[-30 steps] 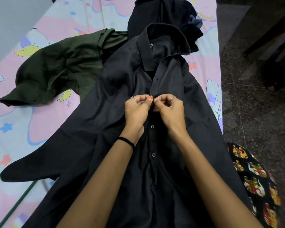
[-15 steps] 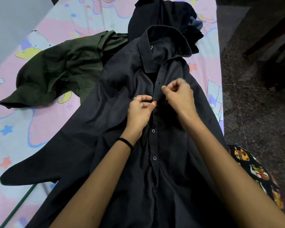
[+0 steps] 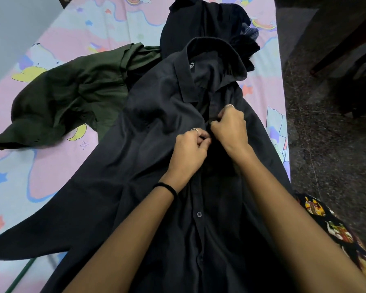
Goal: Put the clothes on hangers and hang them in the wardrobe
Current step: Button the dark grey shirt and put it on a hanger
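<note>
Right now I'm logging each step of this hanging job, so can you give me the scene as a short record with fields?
surface: bed sheet, pink and blue cartoon print
garment in work: black shirt, spread flat, collar away from the person
left hand: pinches the shirt's front edge
right hand: pinches the opposite front edge, near the collar
lower buttons: appear fastened
waiting: green shirt, crumpled, to the left; dark clothes pile behind the collar

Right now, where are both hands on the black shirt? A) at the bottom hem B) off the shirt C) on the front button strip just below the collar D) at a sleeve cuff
C: the left hand and the right hand both pinch the front button strip of the black shirt, just below its collar.
</note>
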Motion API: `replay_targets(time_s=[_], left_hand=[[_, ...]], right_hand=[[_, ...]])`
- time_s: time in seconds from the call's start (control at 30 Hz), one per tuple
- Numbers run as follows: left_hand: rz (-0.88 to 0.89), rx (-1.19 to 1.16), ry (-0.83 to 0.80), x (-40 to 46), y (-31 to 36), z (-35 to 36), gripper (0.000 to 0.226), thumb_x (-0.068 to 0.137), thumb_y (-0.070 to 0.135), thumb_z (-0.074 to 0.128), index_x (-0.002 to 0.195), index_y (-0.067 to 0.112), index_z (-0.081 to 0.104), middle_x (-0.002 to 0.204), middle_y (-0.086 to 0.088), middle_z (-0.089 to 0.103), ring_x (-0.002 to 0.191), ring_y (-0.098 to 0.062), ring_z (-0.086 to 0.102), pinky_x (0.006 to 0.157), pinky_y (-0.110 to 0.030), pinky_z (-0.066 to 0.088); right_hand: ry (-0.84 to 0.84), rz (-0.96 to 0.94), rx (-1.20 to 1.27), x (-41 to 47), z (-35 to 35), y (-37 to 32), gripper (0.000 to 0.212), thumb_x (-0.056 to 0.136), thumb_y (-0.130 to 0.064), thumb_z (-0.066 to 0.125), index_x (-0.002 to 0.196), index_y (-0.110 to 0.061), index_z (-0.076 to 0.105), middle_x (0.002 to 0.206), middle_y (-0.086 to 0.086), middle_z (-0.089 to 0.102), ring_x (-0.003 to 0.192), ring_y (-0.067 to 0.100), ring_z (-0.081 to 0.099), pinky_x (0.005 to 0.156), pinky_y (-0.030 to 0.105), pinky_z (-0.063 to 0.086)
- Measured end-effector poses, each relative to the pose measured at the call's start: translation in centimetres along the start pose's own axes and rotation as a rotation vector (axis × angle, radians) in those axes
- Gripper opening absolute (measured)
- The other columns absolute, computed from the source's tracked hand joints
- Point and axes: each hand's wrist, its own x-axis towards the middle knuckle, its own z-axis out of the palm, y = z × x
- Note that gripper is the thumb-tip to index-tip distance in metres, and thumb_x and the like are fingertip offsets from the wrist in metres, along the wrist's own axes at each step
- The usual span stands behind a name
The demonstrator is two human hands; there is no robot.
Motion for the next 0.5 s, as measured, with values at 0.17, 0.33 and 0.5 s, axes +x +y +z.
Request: replay_targets(time_s=[0.17, 0.33, 0.5], left_hand=[[0.036, 0.183, 0.074, 2.7, 0.6, -0.4, 0.020, 0.093, 0.020, 0.056, 0.105, 0.014, 0.071, 0.093, -0.004, 0.071, 0.092, -0.022, 0.065, 0.083, -0.036, 0.050], [0.011, 0.485, -0.166, 4.5, -0.3, -0.9, 0.036, 0.099, 0.033, 0.046, 0.134, 0.031, 0.053, 0.126, -0.001, 0.059, 0.113, -0.030, 0.057, 0.090, -0.043, 0.047], [-0.027, 0.548, -0.082, 4.3, -1.4, -0.7, 0.033, 0.100, 0.037, 0.043, 0.108, 0.013, 0.064, 0.112, -0.007, 0.062, 0.101, -0.033, 0.060, 0.071, -0.037, 0.041]], right_hand=[[-0.056, 0.003, 0.004, 0.4, 1.1, 0.7, 0.040, 0.085, -0.035, 0.066, 0.103, -0.001, 0.054, 0.109, 0.016, 0.061, 0.101, 0.037, 0.058, 0.074, 0.035, 0.044], [-0.182, 0.008, -0.084, 1.2, 2.1, 1.0, 0.059, 0.082, -0.035, 0.071, 0.119, 0.003, 0.044, 0.125, 0.023, 0.051, 0.115, 0.044, 0.051, 0.090, 0.044, 0.045], [-0.081, -0.021, -0.015, 0.4, 2.6, 1.9, 0.027, 0.084, -0.010, 0.056, 0.108, 0.001, 0.052, 0.113, 0.020, 0.059, 0.102, 0.040, 0.057, 0.083, 0.039, 0.045]])
